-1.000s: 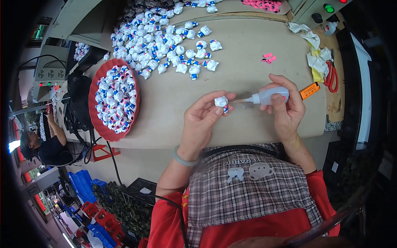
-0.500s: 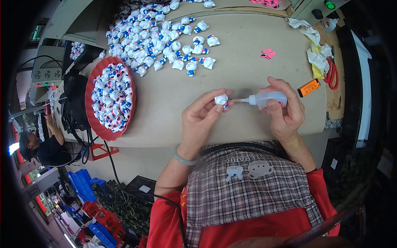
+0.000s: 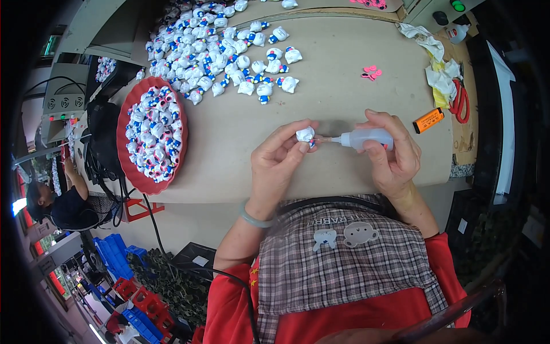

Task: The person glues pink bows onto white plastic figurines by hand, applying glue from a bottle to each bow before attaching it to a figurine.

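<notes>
Between its thumb and fingers my left hand [image 3: 281,157] pinches a small white figurine [image 3: 305,135] with blue and pink parts. My right hand [image 3: 395,155] grips a translucent squeeze bottle [image 3: 369,139], held level and pointing left. The bottle's thin nozzle [image 3: 327,139] reaches the figurine; whether its tip touches the surface is too small to tell. Both hands are above the table's near half. A few pink pieces [image 3: 371,73] lie on the table beyond my right hand.
Many similar figurines [image 3: 209,57] spread over the back left of the table. More fill a red fluted bowl [image 3: 123,140] on the left. To the right lie an orange box [image 3: 428,121], red-handled scissors [image 3: 460,103] and crumpled wrappers [image 3: 441,80]. Another person [image 3: 71,203] sits far left.
The bottle and my right hand have shifted slightly left, bringing the nozzle a little closer in against the figurine. My left hand keeps its pinch, almost unmoved.
</notes>
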